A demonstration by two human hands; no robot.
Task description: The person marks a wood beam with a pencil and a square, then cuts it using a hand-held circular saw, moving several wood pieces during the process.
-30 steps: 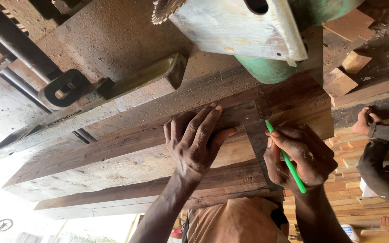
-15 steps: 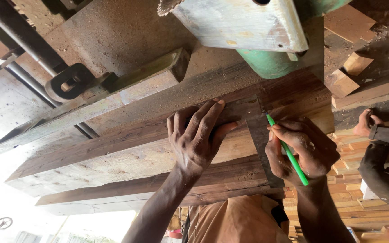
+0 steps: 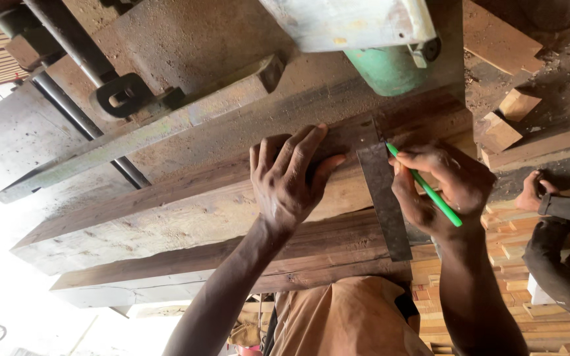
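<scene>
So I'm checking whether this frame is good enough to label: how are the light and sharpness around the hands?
Head view: the left hand, the right hand with the green pencil and the metal square are sharp and evenly lit on the planks; the lower-left corner is blown out to white; the machine at the top is cropped.

Green motor housing [image 3: 390,69] and metal fence [image 3: 166,125] crowd the plank's [image 3: 186,217] far side.
</scene>
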